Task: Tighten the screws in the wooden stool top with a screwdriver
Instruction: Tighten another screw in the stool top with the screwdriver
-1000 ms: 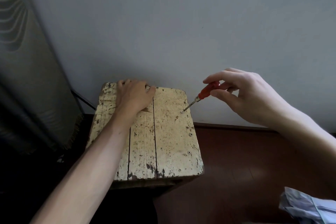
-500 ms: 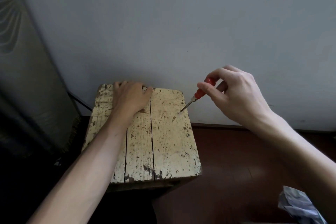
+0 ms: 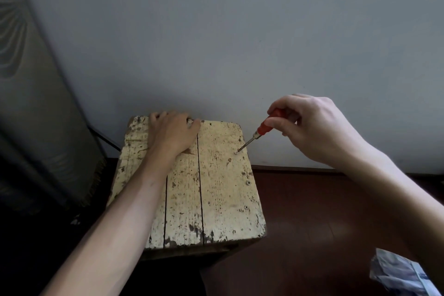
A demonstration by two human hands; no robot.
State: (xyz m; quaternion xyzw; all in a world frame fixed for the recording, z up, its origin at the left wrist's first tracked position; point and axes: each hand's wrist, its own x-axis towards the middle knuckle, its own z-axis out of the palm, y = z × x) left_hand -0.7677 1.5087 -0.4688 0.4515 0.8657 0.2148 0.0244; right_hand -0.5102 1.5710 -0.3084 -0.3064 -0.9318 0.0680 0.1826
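Observation:
The wooden stool top [image 3: 223, 190] is three worn, cream-painted planks standing against the wall. My left hand [image 3: 171, 134] rests on its far edge, fingers curled over that edge. My right hand [image 3: 314, 127] pinches the red handle of a small screwdriver [image 3: 260, 131], which slants down to the left. Its tip sits on a screw [image 3: 236, 152] near the far right side of the top. Two more screw heads, one [image 3: 248, 182] and another [image 3: 246, 207], show along the right plank.
A grey wall [image 3: 240, 43] rises directly behind the stool. A dark curtain-like drape [image 3: 36, 115] hangs at the left. Dark brown floor [image 3: 324, 223] spreads to the right, with a crumpled pale bag [image 3: 403, 274] at the lower right corner.
My right hand has curled in closer around the red handle and shifted a little; the tip stays at the same screw. The left hand keeps its place on the far edge.

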